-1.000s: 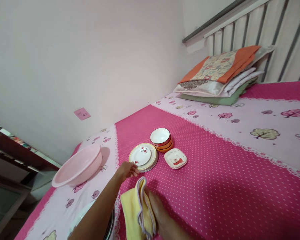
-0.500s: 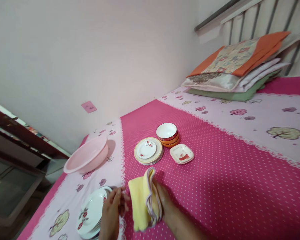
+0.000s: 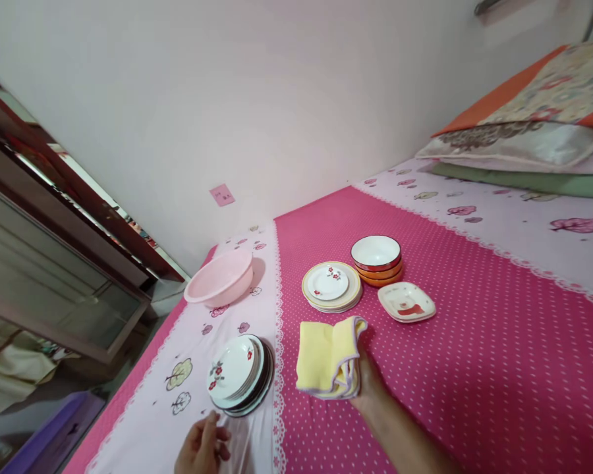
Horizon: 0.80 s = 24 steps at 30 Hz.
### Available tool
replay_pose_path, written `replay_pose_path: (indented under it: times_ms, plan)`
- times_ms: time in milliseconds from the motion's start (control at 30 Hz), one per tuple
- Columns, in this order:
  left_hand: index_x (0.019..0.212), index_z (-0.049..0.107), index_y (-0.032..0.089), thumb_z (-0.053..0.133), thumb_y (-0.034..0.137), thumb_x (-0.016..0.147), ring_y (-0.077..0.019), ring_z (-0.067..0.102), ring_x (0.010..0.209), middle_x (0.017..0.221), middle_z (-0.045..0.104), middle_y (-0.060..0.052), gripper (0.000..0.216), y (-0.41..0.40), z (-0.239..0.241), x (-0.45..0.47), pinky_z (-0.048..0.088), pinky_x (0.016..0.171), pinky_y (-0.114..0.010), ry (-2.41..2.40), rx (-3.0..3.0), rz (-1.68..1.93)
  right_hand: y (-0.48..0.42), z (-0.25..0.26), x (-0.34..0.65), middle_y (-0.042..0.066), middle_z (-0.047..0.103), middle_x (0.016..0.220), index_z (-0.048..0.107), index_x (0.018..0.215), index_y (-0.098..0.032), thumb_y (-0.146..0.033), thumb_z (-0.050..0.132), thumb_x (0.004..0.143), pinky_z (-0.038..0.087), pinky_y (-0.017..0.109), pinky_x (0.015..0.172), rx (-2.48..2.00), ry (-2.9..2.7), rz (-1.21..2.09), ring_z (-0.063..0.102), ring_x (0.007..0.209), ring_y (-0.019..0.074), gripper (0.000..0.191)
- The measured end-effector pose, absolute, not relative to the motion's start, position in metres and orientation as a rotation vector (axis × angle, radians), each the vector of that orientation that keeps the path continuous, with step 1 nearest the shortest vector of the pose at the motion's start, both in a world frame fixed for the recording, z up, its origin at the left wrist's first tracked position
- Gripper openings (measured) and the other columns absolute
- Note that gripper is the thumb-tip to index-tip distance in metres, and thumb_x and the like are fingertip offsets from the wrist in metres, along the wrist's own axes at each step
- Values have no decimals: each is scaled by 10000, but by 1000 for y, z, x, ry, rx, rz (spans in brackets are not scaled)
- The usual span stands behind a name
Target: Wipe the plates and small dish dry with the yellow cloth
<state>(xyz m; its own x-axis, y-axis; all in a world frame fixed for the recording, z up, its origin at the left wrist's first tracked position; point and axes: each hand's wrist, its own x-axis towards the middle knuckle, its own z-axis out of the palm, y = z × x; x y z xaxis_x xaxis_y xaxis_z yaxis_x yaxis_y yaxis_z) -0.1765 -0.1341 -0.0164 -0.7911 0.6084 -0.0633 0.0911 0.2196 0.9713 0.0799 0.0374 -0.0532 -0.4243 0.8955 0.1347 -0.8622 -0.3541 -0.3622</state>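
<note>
A folded yellow cloth (image 3: 321,359) with a purple edge is in my right hand (image 3: 368,378), which grips its right side; most of those fingers are hidden behind it. My left hand (image 3: 203,444) holds nothing, its fingers loosely bent and apart, just below a stack of plates (image 3: 230,368) with red flowers and dark rims. Beyond the cloth lies a second stack of plates (image 3: 327,283), with a small flowered plate on top. Close by it are stacked bowls (image 3: 375,253), white inside and orange outside, and a squarish dish (image 3: 406,301) with a red picture.
A pink basin (image 3: 220,280) rests on the bed near the wall. Folded bedding and pillows (image 3: 528,141) are piled at the far right. The bed sheet (image 3: 454,395) is pink with white dots. A purple box-like thing (image 3: 54,434) stands off the bed, lower left.
The view has turned left, so things sit farther right in it. My left hand has drawn away from the cloth to the near side of the flowered plates. The cloth stays in my right hand.
</note>
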Motion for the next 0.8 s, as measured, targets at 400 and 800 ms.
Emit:
replay_pose_path:
  times_ms: [400,800]
  plan:
    - [535,420,294,593,931,593,-248,517,425,350,485,2,662,-90,-4,-230,390,549,-353,2625,967,900,38,-57,81,205,777,1070,764,1080,-180,-625,508,947,606,592,806,-259,-718,1800,744,1064,375,530]
    - [534,387,278,669,820,547,-153,405,371,405,419,42,611,-83,0,-247,280,419,-294,2319,694,1038,40,-54,79,180,778,1083,745,1068,-200,-536,596,920,618,576,815,-179,-619,1862,733,1092,367,396]
